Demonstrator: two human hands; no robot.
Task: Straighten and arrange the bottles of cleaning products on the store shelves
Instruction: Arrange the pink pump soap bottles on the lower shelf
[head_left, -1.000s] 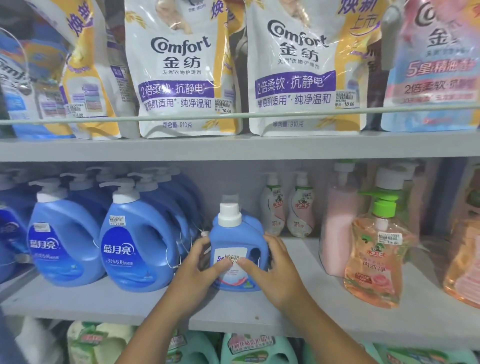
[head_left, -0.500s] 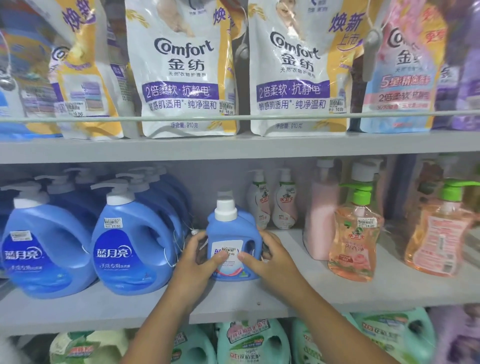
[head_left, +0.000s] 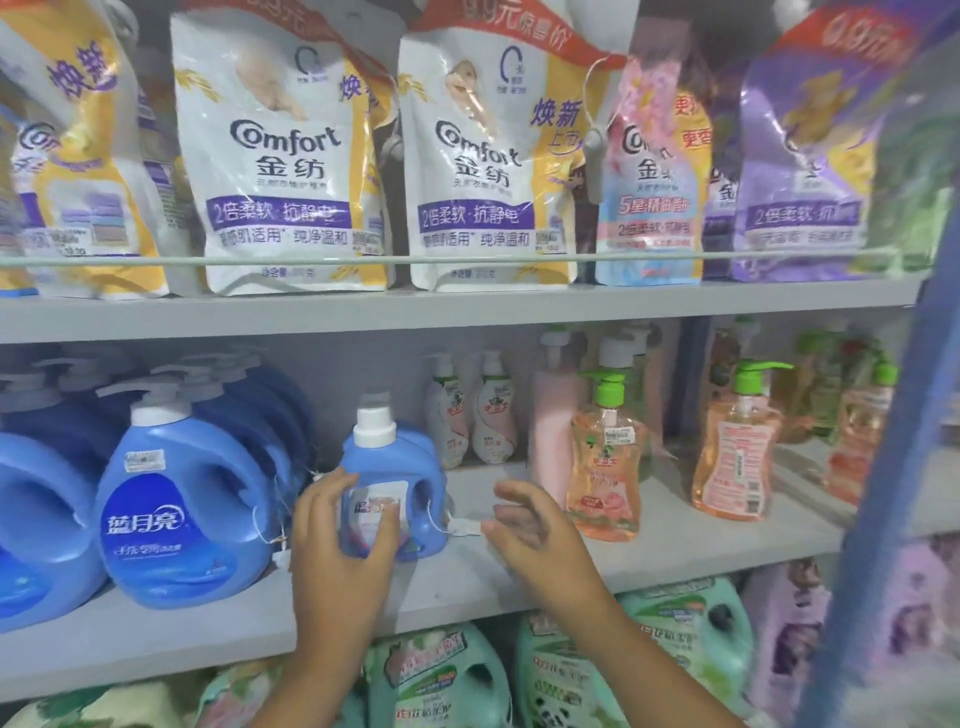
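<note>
A small blue detergent bottle (head_left: 400, 467) with a white cap stands upright on the grey middle shelf (head_left: 675, 540). My left hand (head_left: 343, 525) wraps its front and left side, covering part of the label. My right hand (head_left: 535, 525) hovers to the bottle's right with fingers spread, holding nothing and apart from the bottle. Large blue pump bottles (head_left: 182, 509) stand in rows just left of it. Two orange pump bottles (head_left: 605, 467) (head_left: 735, 452) with green pumps stand to the right.
Comfort refill pouches (head_left: 285, 171) line the upper shelf behind a rail. Two small white bottles (head_left: 470, 421) and a pink bottle (head_left: 550, 415) stand at the back. Green jugs (head_left: 441, 675) fill the shelf below. A blue upright post (head_left: 893, 467) edges the right.
My right hand has let go of the small blue bottle and moved right, fingers opening. The left hand still holds it. The view has swung to the right.
</note>
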